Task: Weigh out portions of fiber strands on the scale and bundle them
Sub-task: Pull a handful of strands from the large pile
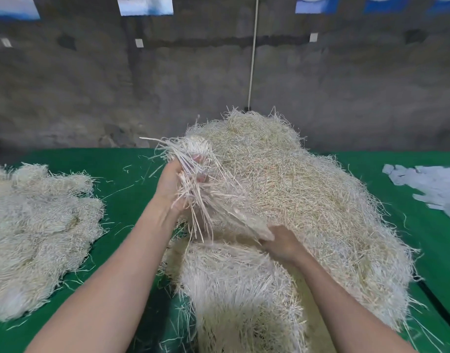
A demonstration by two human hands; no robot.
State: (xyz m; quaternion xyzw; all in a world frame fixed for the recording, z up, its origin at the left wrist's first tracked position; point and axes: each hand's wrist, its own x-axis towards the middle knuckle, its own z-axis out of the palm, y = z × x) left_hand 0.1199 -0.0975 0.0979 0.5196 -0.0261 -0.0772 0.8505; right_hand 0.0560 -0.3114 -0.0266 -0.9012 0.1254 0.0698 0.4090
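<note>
A big heap of pale fiber strands (308,194) covers the middle and right of the green table (132,179). Above its left side my left hand (175,184) grips the upper part of a loose bunch of strands (201,182), fingers curled round it. The bunch slants down to the right, blurred by motion. My right hand (282,243) pinches its lower end just above the heap. A flatter mass of strands (239,289) lies below my hands. No scale shows in the view.
A second heap of strands (38,230) lies at the left of the table. Pale blue paper strips (433,184) lie at the right edge. A grey concrete wall (193,85) rises behind, with a thin white cord (253,52) hanging down it.
</note>
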